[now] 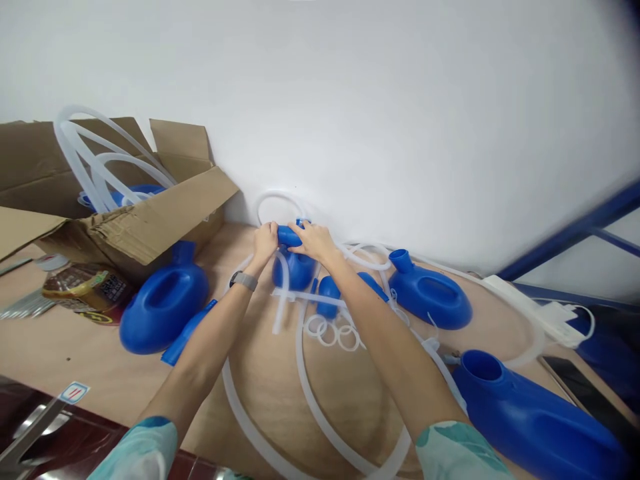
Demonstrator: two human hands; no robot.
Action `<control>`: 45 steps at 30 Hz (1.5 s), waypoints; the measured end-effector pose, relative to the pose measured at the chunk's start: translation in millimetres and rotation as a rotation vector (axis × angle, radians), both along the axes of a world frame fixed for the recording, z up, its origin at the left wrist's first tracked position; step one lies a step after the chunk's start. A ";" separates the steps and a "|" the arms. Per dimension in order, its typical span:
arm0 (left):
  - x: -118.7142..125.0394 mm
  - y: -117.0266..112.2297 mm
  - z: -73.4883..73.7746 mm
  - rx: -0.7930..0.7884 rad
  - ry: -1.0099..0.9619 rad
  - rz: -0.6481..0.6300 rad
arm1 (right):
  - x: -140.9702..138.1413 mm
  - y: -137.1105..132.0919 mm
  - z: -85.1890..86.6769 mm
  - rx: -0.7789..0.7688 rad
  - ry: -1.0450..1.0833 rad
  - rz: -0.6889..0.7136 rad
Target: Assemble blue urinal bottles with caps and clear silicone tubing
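Note:
Both my hands meet at the back of the table by the wall. My left hand (265,240) is closed on the end of a translucent white tube (276,200) that loops up against the wall. My right hand (312,239) is wrapped round the neck of a blue plastic container (295,265) standing under it. The tube end and the blue neck (288,235) touch between my hands. A watch sits on my left wrist.
More blue containers lie around: one at left (163,305), one at right (431,293), a large one at near right (535,417). Long white tubes (310,400) and small rings (333,331) cover the table. An open cardboard box (125,220) stands at left, a white power strip (540,310) at right.

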State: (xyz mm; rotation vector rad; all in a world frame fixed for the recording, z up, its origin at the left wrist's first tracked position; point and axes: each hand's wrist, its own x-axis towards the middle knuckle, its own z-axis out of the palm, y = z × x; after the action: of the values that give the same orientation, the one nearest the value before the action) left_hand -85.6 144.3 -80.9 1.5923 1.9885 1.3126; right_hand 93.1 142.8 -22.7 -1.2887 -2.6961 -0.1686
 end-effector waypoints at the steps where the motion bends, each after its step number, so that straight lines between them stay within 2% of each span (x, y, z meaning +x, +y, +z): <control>1: 1.1 -1.3 -1.6 0.011 -0.066 0.007 | 0.2 0.2 0.2 0.000 -0.001 0.010; 6: -0.6 -5.4 -6.3 0.044 -0.365 0.068 | 7.9 -2.1 -2.2 -0.003 0.026 0.017; 10: -10.7 -7.5 -6.4 0.038 -0.497 0.073 | 11.7 -3.2 -3.8 -0.015 0.056 -0.005; 13: -17.1 -13.2 -8.7 0.022 -0.505 0.069 | 11.7 -2.1 -3.7 -0.037 0.070 0.001; 17: -24.7 -29.6 -8.9 0.055 -0.465 0.184 | 12.0 -2.0 -3.8 -0.053 0.096 -0.011; 21: -27.2 -51.1 9.9 0.127 -0.400 0.240 | 11.1 -1.4 -3.3 -0.067 0.098 -0.011; 23: -20.2 -63.4 23.2 0.158 -0.358 0.169 | 10.8 0.1 -3.5 -0.073 0.097 -0.005; 26: 4.0 -86.3 35.2 0.114 -0.294 -0.103 | 11.8 3.2 -4.2 -0.081 0.099 0.010; 28: 24.0 -103.9 35.3 0.026 -0.259 -0.303 | 13.1 4.8 -4.3 -0.089 0.099 0.019; 30: 39.7 -120.3 31.3 -0.031 -0.185 -0.442 | 14.3 5.3 -3.6 -0.098 0.097 0.026; 31: 44.0 -126.7 29.0 -0.029 -0.119 -0.473 | 14.7 5.2 -3.1 -0.101 0.097 0.029; 33: 43.7 -133.5 25.7 0.027 0.020 -0.427 | 15.0 4.4 -1.9 -0.107 0.097 0.032; 35: 33.2 -130.5 25.4 0.098 0.091 -0.273 | 14.5 3.5 -1.0 -0.111 0.097 0.028; 37: 17.9 -118.5 27.7 0.140 0.076 -0.110 | 13.8 2.9 -0.6 -0.115 0.096 0.024; 39: 4.5 -100.4 30.7 0.164 0.066 -0.031 | 13.4 2.7 -0.5 -0.118 0.096 0.023; 42: -5.4 -70.4 31.1 0.161 0.046 -0.048 | 13.5 2.5 -0.6 -0.118 0.100 0.026; 45: -8.2 -47.7 24.9 0.128 -0.004 -0.091 | 14.4 1.6 -0.8 -0.116 0.106 0.024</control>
State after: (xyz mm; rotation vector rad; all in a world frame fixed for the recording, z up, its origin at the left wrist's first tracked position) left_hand -93.8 96.6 -56.0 1.7135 1.8390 1.4320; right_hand 107.5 144.4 -23.5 -1.2566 -2.6649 0.0575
